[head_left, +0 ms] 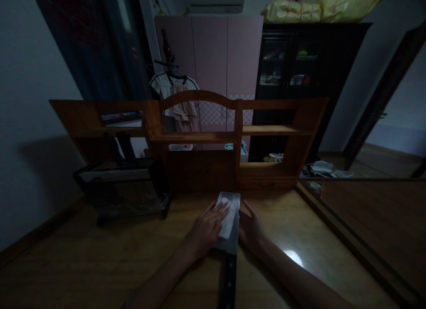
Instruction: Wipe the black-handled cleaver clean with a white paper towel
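open tabletop (pixel 321 256) beside right hand (pixel 252 229), wooden shelf (pixel 201 169) blocking ahead; dark rack (pixel 121 193) left

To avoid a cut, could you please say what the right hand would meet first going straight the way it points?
The right hand would probably meet the cleaver blade first; whether they touch is unclear.

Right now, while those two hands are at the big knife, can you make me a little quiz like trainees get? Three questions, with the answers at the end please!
1. True or false: the left hand touches the white sheet on the cleaver.
2. Which way does the cleaver's black handle point?
A) towards the bottom of the picture
B) towards the top of the picture
C) towards the left edge
3. What colour are the bundles on top of the dark cabinet?

Key: 1. True. 2. A. 3. Yellow.
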Available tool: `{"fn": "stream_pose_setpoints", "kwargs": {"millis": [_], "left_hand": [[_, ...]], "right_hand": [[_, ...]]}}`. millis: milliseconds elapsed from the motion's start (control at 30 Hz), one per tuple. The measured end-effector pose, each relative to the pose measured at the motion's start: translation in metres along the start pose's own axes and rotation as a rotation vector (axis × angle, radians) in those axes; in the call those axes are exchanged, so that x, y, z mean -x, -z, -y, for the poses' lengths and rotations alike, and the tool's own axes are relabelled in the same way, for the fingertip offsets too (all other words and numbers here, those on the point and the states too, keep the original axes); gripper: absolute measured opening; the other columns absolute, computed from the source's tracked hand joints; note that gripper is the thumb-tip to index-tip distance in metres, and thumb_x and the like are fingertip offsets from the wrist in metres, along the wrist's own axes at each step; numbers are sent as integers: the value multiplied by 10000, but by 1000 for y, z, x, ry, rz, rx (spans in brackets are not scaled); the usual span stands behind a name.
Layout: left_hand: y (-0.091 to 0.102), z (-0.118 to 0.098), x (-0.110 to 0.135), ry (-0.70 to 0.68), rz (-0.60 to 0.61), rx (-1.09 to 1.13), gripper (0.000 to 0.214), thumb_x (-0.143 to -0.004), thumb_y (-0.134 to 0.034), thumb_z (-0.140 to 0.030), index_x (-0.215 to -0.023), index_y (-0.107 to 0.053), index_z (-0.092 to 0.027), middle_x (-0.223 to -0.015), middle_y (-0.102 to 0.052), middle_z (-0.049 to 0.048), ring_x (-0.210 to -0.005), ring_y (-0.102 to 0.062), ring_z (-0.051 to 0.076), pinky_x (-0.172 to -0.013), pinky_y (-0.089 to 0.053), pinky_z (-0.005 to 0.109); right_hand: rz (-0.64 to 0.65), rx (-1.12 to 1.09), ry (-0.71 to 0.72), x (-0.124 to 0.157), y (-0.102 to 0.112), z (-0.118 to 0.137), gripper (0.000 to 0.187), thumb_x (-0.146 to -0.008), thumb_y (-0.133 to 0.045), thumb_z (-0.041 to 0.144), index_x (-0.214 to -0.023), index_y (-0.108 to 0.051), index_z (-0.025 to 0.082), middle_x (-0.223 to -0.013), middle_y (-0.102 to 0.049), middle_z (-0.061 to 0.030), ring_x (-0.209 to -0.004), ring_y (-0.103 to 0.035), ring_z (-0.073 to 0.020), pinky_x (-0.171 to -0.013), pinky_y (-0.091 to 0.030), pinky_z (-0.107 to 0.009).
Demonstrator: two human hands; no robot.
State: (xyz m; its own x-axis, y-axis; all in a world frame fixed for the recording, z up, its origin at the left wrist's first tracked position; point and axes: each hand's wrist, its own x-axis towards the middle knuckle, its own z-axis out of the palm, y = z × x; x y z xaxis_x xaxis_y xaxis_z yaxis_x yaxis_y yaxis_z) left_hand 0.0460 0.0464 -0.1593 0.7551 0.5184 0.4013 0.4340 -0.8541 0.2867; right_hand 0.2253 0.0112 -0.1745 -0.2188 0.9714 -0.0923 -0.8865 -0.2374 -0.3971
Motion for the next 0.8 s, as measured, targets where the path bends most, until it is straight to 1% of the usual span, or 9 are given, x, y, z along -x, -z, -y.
{"fn": "stream_pose_setpoints", "kwargs": {"millis": [100, 167, 300, 467, 633, 800], "left_hand": [[-3, 7, 1, 70, -63, -18, 485, -977, -320, -167, -1445, -400, -269, -1508, -369, -7, -1413, -312, 142, -1211, -194, 446], [-4, 10, 2, 93, -91, -10, 481, -970, -326, -160, -1426, -432, -272, -1496, -390, -9, -1403, -334, 141, -1204, -222, 443], [-4, 11, 2, 110, -125, 17, 455, -972, -324, -170, -1380, -499, -269, -1462, -442, -4, -1382, -374, 149, -1183, -282, 437], [-2, 7, 2, 110, -161, 64, 424, -980, -324, -195, -1318, -571, -265, -1394, -525, -3, -1334, -449, 157, -1167, -319, 422], [0, 3, 3, 107, -166, 101, 420, -979, -323, -205, -1276, -606, -292, -1348, -567, -21, -1286, -506, 165, -1128, -381, 412], [0, 2, 4, 93, -138, 124, 414, -989, -318, -223, -1285, -593, -313, -1350, -562, -36, -1282, -510, 166, -1135, -368, 417]], "right_hand": [[-23, 15, -11, 0, 0, 0, 372, -920, -494, 440, -980, -654, 109, -872, -728, -124, -917, -689, -262, -824, -532, -397], [-40, 26, -9, 1, 0, 0, 364, -916, -504, 444, -956, -654, 114, -827, -725, -111, -896, -692, -257, -814, -535, -390], [-63, 26, -12, 0, -1, 0, 365, -914, -503, 448, -961, -648, 116, -792, -719, -97, -860, -695, -250, -786, -542, -386], [-61, 31, -6, 1, -3, 0, 365, -917, -491, 439, -949, -650, 112, -815, -720, -114, -836, -693, -251, -743, -551, -384], [-74, 29, 1, 4, -6, -1, 378, -925, -475, 430, -941, -653, 97, -775, -713, -117, -831, -692, -257, -746, -550, -389], [-63, 35, -5, 1, -1, -1, 368, -920, -488, 431, -946, -653, 103, -796, -718, -115, -865, -691, -261, -780, -543, -398]]}}
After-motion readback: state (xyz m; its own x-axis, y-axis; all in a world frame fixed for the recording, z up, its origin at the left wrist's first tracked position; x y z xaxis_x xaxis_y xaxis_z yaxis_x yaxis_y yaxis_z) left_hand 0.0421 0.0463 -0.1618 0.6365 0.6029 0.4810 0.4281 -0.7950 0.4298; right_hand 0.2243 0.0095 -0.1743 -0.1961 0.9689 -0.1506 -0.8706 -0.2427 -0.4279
